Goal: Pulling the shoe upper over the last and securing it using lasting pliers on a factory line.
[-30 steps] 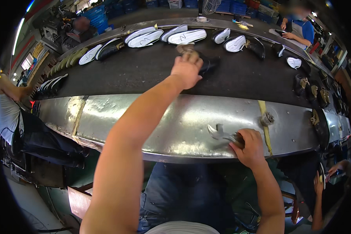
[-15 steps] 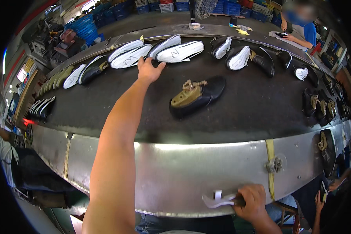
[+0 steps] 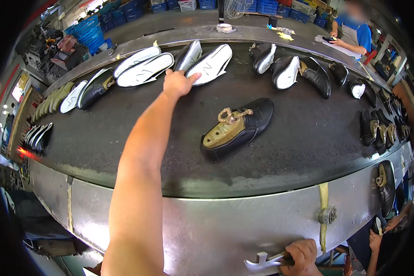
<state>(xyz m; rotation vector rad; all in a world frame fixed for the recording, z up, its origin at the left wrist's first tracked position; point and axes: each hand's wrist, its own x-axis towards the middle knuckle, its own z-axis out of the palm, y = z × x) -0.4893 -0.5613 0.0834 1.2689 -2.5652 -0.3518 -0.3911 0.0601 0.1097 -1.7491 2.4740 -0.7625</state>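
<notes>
My left hand (image 3: 177, 83) reaches to the far side of the dark belt and grips two shoes at their near ends. My thumb presses on the shoe with a white sole (image 3: 210, 63); my fingers lie against the black-edged shoe (image 3: 189, 54) beside it. Both stand tilted. Low at the right, my right hand (image 3: 301, 258) is closed round the handles of silver lasting pincers (image 3: 263, 262), with a curved jaw and a hammer stub. Between my hands, a black shoe (image 3: 244, 126) lies sole down on the belt, with a last and a looped cord in its opening.
A metal ledge (image 3: 244, 218) runs along the near side, bearing a cup of tacks (image 3: 328, 214). More white-soled shoes (image 3: 147, 69) line the far edge at left, and black shoes (image 3: 315, 77) at right. Another person (image 3: 354, 34) works across the belt; other hands (image 3: 376, 239) are at lower right.
My left hand has closed on the two shoes, which have turned more upright. The belt and black shoe appear lower in view. My right hand still holds the pincers, also lower.
</notes>
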